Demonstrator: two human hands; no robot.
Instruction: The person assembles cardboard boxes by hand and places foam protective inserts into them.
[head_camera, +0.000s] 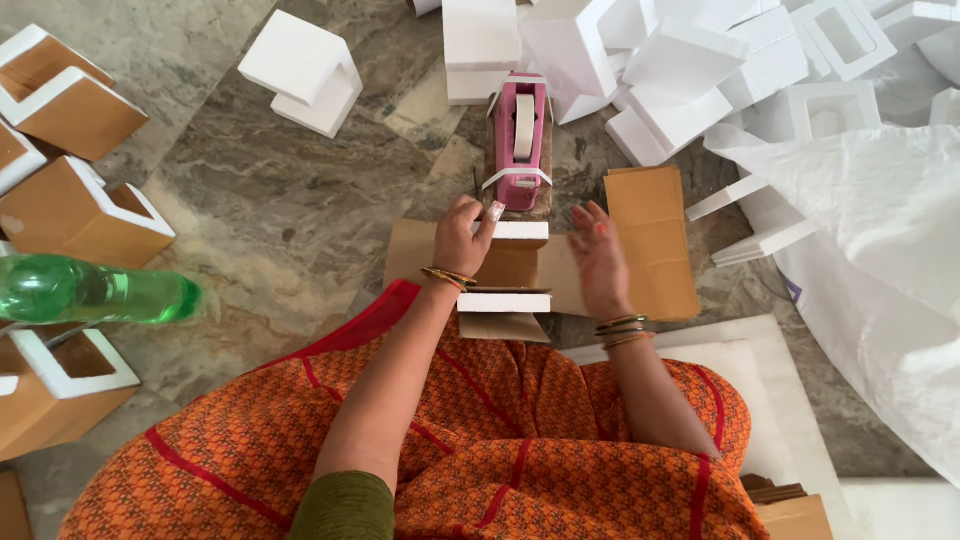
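Half-hidden foam block (505, 300) under cardboard (520, 265).

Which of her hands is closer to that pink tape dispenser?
The left hand: its fingers reach up beside the base of the pink tape dispenser. The right hand hovers lower and further right, over the brown cardboard.

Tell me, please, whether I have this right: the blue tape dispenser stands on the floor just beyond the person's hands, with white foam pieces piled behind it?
Not quite: in the head view the tape dispenser is pink, not blue. It does stand on the floor just beyond the left hand and right hand, with white foam pieces piled behind it.
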